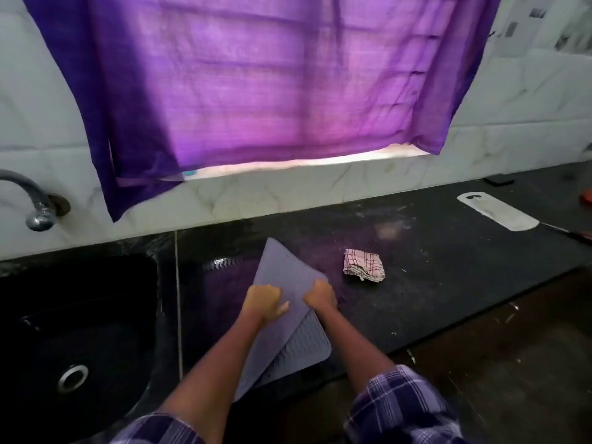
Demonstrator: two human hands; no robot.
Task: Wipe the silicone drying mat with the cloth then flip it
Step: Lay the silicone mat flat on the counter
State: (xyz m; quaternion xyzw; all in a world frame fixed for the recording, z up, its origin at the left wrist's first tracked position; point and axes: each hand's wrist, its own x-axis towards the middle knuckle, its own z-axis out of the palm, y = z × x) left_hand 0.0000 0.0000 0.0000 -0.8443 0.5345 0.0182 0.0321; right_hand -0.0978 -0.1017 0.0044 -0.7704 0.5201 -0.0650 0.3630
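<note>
While turning the mat (282,274) over near the bench's front edge, gripping it tight with left hand (264,301) and right hand (320,294), cloth (363,265) dropped beside.

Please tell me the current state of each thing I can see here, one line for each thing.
silicone drying mat: lifted and folded partly over itself, ridged side showing underneath.
left hand: grips the mat's edge.
right hand: grips the mat's edge.
cloth: crumpled on the counter, apart from the mat, untouched.
tap: no water seen running.
curtain: drawn over the window, gap at the bottom.
sink: drain visible.
</note>
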